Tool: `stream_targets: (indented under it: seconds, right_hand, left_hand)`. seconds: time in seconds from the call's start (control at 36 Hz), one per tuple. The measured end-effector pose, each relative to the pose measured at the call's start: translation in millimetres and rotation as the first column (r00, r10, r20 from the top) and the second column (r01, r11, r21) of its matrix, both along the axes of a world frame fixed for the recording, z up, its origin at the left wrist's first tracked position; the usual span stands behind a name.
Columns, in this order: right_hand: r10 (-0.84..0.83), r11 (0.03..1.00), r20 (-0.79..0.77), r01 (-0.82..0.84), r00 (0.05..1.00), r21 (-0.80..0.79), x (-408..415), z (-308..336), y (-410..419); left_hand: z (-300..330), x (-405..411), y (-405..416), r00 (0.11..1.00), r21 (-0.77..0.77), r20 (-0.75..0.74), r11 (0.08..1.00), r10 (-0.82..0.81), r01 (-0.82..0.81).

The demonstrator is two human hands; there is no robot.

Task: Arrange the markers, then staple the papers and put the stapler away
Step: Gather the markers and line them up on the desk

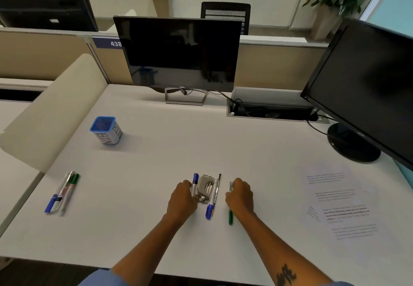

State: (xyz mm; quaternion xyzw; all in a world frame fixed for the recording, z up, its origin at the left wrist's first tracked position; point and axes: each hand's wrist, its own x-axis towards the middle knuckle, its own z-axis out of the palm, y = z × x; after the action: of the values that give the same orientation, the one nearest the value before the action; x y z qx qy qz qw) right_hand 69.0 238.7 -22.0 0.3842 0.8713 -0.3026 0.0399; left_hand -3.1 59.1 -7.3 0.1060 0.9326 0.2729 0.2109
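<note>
Left hand [182, 198] curled around blue marker [194, 181] beside stapler [204, 188]; right hand [240, 195] closed on green marker [230, 209], likely gathering strays. Sorted markers [62, 193] far left on tabletop [156, 162]; papers [339, 209] right.

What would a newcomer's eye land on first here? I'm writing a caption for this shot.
First, the two hands at the near middle of the white desk: the left hand on a blue-capped marker beside the metal stapler, the right hand on a green marker. Then the blue bin labelled BIN at far left, and the printed papers at right.
</note>
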Motion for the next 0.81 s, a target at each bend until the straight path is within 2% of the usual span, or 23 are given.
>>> stream_targets:
  seconds: [0.42, 0.81]
  right_hand:
    - [-0.019, 0.997, -0.046, 0.015, 0.999, -0.074, -26.4, 2.3, -16.0]
    - [-0.047, 0.995, 0.049, 0.051, 0.998, -0.089, -39.7, 9.1, -14.2]
  left_hand:
    - [-4.1, 2.1, -5.9, 0.997, -0.041, -0.056, 0.998, -0.049, 0.047]
    - [-5.5, 3.7, -1.3, 0.998, -0.050, -0.051, 0.998, -0.046, 0.044]
